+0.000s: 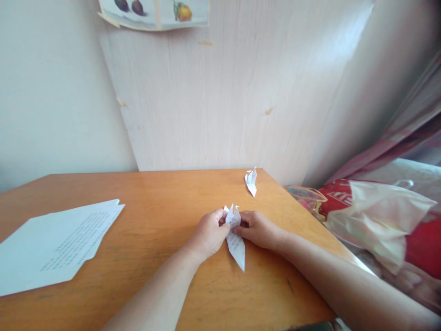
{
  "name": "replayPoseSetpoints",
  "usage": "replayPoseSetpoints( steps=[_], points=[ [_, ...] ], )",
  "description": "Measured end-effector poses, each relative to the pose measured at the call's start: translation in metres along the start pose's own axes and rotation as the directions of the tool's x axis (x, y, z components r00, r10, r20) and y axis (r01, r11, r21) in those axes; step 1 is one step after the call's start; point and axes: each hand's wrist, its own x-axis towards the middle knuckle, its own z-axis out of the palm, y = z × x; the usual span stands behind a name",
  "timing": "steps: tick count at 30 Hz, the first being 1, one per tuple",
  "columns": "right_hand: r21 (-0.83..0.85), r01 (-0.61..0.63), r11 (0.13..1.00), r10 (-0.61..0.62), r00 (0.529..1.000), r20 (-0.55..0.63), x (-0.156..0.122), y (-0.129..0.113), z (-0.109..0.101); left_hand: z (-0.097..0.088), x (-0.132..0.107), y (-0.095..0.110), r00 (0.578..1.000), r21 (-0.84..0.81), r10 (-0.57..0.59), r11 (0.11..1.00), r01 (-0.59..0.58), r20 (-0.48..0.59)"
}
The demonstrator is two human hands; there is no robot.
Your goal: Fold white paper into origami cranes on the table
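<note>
Between my two hands is a folded paper crane (pixel 236 246), white with printed text, one long pointed flap reaching toward me. My left hand (pixel 211 233) pinches its left side, thumb on the near face. On the other side, my right hand (pixel 259 229) grips the paper between thumb and fingers. Narrow points of the paper stick up above the fingertips, and part of the folds is hidden behind the fingers. Farther back, near the table's far right corner, stands another folded paper crane (pixel 251 182), which neither hand touches.
Printed paper sheets (pixel 44 239) lie on the left of the wooden table (pixel 155 276). Beyond its right edge are a pale plastic bag (pixel 375 216) and red items. A dark object (pixel 317 326) shows at the near edge. A board (pixel 223 105) stands behind.
</note>
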Motion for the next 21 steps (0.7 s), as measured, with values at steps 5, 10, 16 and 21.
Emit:
replayPoseSetpoints(
  steps=[5, 10, 16, 21],
  points=[
    [-0.031, -0.012, 0.999, 0.012, 1.000, -0.009, 0.000, -0.003, -0.001, 0.000, 0.001, 0.000, 1.000, 0.033, 0.013, 0.999, -0.013, -0.012],
    [-0.014, -0.005, 1.000, 0.005, 1.000, -0.016, 0.000, -0.008, -0.002, 0.002, 0.001, -0.001, 0.999, 0.075, 0.030, 0.997, -0.029, -0.023],
    [-0.005, -0.010, 1.000, 0.010, 1.000, -0.012, 0.000, -0.010, -0.005, 0.002, 0.004, -0.009, 0.999, 0.057, 0.034, 0.998, -0.034, 0.000],
    [-0.023, -0.032, 0.999, 0.033, 0.999, 0.013, -0.001, -0.014, -0.008, 0.000, 0.004, -0.010, 0.999, 0.061, 0.038, 0.997, -0.038, 0.002]
  ],
)
